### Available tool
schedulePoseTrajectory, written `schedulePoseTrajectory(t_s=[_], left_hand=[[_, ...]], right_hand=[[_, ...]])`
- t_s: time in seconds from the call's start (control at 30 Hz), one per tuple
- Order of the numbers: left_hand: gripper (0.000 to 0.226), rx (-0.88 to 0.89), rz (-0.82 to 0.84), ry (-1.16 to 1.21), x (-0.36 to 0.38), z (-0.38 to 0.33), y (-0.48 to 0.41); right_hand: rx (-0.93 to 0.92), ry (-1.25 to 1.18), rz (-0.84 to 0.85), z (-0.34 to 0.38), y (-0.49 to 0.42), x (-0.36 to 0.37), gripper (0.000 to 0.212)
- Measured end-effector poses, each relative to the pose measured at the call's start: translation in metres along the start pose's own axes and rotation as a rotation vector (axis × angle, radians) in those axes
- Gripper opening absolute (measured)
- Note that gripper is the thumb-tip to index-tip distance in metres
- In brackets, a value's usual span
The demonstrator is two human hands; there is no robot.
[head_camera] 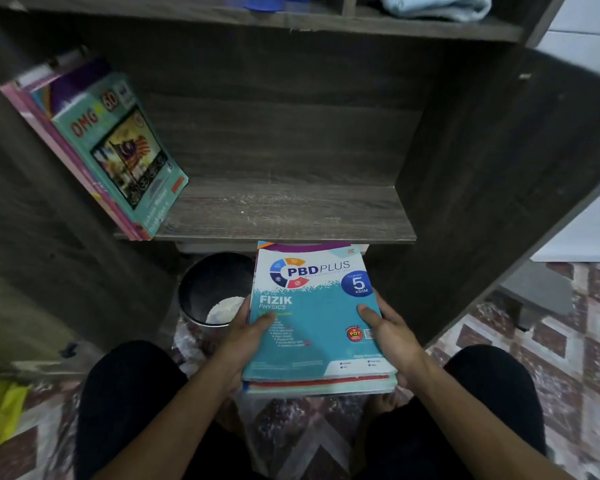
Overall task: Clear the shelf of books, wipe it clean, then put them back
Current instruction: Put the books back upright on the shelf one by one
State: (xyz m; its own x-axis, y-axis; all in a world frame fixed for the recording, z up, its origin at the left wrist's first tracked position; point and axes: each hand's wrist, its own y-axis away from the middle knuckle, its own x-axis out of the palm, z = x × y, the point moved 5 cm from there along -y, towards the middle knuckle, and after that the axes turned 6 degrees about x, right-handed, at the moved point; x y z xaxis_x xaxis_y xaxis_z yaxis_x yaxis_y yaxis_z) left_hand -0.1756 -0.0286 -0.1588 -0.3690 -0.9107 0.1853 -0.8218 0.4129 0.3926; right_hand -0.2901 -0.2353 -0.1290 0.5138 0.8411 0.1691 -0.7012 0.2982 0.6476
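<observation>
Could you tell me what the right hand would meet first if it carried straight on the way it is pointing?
Probably the front edge of the shelf board, just ahead of the right hand and the stack of books it grips; it might pass beneath instead, as depth is unclear.

Wood shelf (284, 216) w/ maybe 4 books (111, 147) leaning left.

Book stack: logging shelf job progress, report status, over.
Hands: left hand and right hand grip the book stack by its sides, in front of the shelf. Shelf's left end: leaning books. Path to board open.
</observation>
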Motion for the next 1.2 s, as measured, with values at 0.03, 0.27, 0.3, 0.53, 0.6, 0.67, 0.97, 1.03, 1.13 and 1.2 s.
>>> schedulePoseTrajectory(t_s=[0.03,0.27,0.3,0.53,0.6,0.67,0.97,1.03,1.13,1.2], left_hand=[[0.028,0.013,0.003,-0.004,0.000,-0.003,0.002],[0.028,0.075,0.008,-0.060,-0.004,-0.031,0.001],[0.029,0.090,0.010,-0.064,-0.004,-0.035,-0.002],[0.031,0.137,-0.022,-0.053,0.005,-0.068,-0.033],[0.032,0.130,-0.028,-0.038,0.009,-0.076,-0.043],[0.032,0.124,-0.024,-0.037,0.012,-0.082,-0.056],[0.024,0.077,-0.038,-0.040,0.022,-0.089,-0.117],[0.025,0.077,-0.039,-0.059,0.022,-0.088,-0.129],[0.028,0.091,-0.044,-0.086,0.022,-0.090,-0.143],[0.029,0.105,-0.043,-0.129,0.022,-0.091,-0.150]], right_hand=[[-0.004,-0.001,0.002,0.002,0.003,0.001,0.017],[-0.078,0.007,0.023,0.023,0.011,0.012,0.022],[-0.092,0.009,0.022,0.027,0.010,0.014,0.023],[-0.120,0.009,0.029,0.061,-0.015,0.019,0.019],[-0.114,0.000,0.029,0.069,-0.027,0.018,0.020],[-0.115,-0.011,0.024,0.078,-0.041,0.018,0.021],[-0.098,-0.034,0.014,0.102,-0.105,0.015,0.023],[-0.103,-0.031,0.021,0.105,-0.115,0.014,0.024],[-0.107,-0.030,0.028,0.109,-0.127,0.012,0.026],[-0.110,-0.017,0.030,0.112,-0.134,0.011,0.027]])
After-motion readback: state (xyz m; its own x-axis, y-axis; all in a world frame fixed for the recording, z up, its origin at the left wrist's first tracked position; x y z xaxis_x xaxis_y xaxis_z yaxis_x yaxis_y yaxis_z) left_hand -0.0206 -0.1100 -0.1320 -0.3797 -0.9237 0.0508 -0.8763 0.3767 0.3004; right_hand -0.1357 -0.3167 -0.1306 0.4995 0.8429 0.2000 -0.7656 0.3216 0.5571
